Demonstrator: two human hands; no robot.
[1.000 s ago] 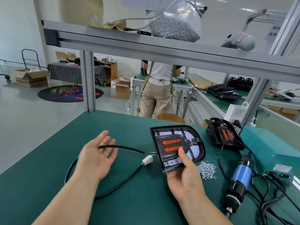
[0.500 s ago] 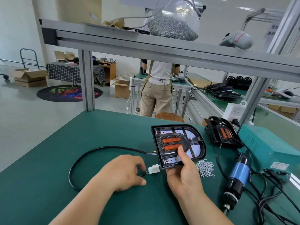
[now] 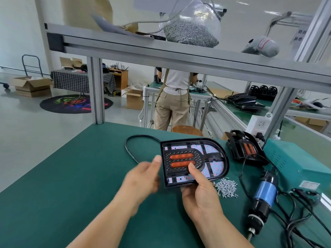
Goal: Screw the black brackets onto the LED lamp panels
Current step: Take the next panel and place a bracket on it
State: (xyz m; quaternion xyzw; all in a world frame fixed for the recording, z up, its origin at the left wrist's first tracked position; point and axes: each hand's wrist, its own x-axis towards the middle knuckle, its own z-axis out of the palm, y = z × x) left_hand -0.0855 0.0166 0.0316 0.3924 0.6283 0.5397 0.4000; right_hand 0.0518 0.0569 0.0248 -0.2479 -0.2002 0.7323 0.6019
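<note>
My right hand (image 3: 200, 196) grips the lower edge of a D-shaped LED lamp panel (image 3: 215, 158) and holds it tilted above the green table. Its thumb presses on the black bracket (image 3: 198, 157), a perforated piece with two orange windows at the panel's middle. My left hand (image 3: 143, 178) is blurred with motion at the panel's left edge, thumb up against the rim. The panel's black cable (image 3: 129, 151) loops behind it and runs in under this hand, which appears to hold it. The cable's white plug is hidden.
A pile of small screws (image 3: 226, 189) lies right of the panel, beside a blue electric screwdriver (image 3: 265, 196) with tangled cords. A second lamp panel (image 3: 245, 149) leans against a green box (image 3: 293, 161). A bag of screws (image 3: 191, 31) sits on the overhead shelf. A person (image 3: 172, 104) stands beyond.
My left hand closed on the cable's white plug, then moved right and up to the panel's left edge. The cable loop shifted toward the far side.
</note>
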